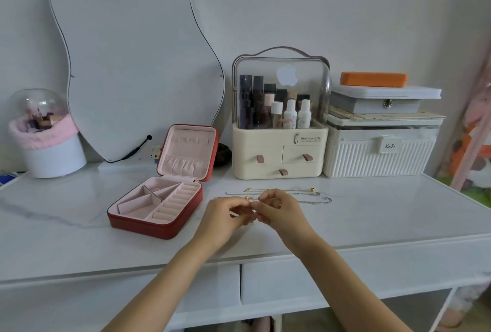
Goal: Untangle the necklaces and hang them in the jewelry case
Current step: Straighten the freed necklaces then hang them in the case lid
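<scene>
Necklaces [289, 195], thin gold and silver chains, lie stretched on the white marble-look dressing table [385, 212], just behind both hands and right of the open red jewelry case [159, 196]; the left hand [225, 216] and right hand [276, 208] meet fingertip to fingertip, fingers curled, pinching what looks like a fine chain between them; the case's pink-lined lid stands upright; a cream cosmetics organizer [279, 151] sits behind the chains.

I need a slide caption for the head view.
Both hands pinch a necklace beside the open jewelry case.
</scene>
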